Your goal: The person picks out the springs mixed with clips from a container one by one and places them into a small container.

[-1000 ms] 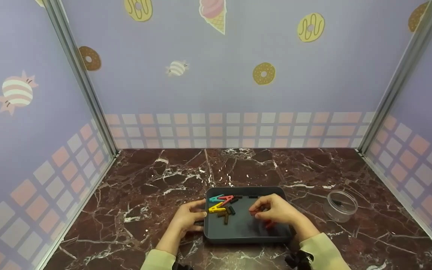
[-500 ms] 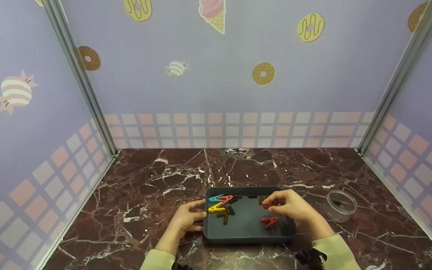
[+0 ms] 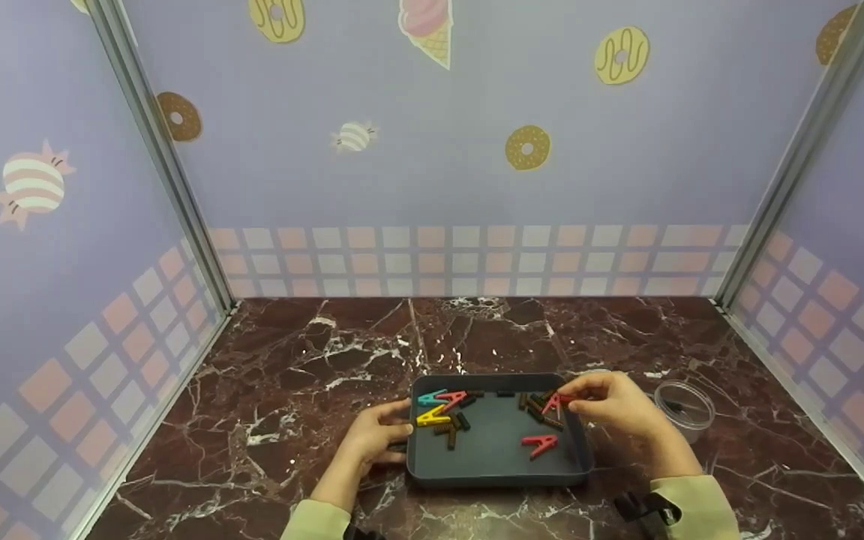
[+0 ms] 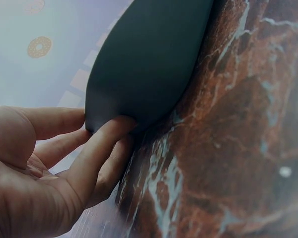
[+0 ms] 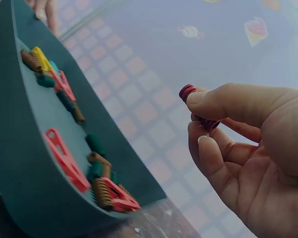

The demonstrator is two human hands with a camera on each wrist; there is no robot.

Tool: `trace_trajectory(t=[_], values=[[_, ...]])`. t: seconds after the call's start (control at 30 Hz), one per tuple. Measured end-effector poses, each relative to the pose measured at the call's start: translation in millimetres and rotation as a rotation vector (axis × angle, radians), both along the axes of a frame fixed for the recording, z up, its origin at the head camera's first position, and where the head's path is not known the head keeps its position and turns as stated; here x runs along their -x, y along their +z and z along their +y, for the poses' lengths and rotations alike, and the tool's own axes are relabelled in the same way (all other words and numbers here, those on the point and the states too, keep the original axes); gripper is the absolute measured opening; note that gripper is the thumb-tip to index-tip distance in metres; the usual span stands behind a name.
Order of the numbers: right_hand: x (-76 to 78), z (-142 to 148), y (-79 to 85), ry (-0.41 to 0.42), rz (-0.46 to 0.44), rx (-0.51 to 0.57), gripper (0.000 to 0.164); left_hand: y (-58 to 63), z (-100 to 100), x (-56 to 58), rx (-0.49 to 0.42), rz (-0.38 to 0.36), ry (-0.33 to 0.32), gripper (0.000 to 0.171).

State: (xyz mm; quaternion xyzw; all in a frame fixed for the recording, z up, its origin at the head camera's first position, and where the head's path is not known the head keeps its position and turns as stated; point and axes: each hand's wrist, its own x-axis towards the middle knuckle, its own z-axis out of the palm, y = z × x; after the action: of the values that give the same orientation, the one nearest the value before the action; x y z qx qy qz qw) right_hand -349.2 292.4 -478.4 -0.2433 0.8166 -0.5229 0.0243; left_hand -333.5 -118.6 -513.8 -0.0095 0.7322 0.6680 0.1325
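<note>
A dark grey tray (image 3: 499,475) lies on the table, and my left hand (image 3: 378,435) grips its left side, fingertips against the wall in the left wrist view. Over the tray's right rim, my right hand (image 3: 612,405) pinches a small dark red ribbed cylinder (image 5: 187,91) between thumb and fingers; the thumb hides its middle. Inside the tray, a red clip (image 3: 541,444) lies at the front right and another red clip (image 3: 553,404) among brown and dark green ribbed cylinders (image 5: 103,193). At the left lie a yellow clip (image 3: 432,417), a teal clip (image 3: 430,397) and a pinkish-red clip (image 3: 453,399).
A clear round tub (image 3: 685,405) stands right of the tray, close behind my right hand, with something small and dark inside. Several ribbed cylinders (image 3: 451,438) lie by the left clips. Patterned panels (image 3: 477,187) enclose the marbled table (image 3: 312,367) at the back and sides.
My right hand has moved right from above the tray's middle to its right rim, still pinching the red cylinder. The front red clip and the back right pile have come into view.
</note>
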Motion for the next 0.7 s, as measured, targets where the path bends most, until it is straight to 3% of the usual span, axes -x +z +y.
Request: trace_trajectory(t=[0.27,0.7], values=[[-5.5,21,5.9,-0.097,-0.051,0.006,0.031,-1.0,0,0.3,-0.004,0.002,-0.001,0.057],[-13.4,68,8.8,-0.225,-0.001,0.011,0.033,-0.9,0,0.4,0.010,0.013,-0.012,0.056]])
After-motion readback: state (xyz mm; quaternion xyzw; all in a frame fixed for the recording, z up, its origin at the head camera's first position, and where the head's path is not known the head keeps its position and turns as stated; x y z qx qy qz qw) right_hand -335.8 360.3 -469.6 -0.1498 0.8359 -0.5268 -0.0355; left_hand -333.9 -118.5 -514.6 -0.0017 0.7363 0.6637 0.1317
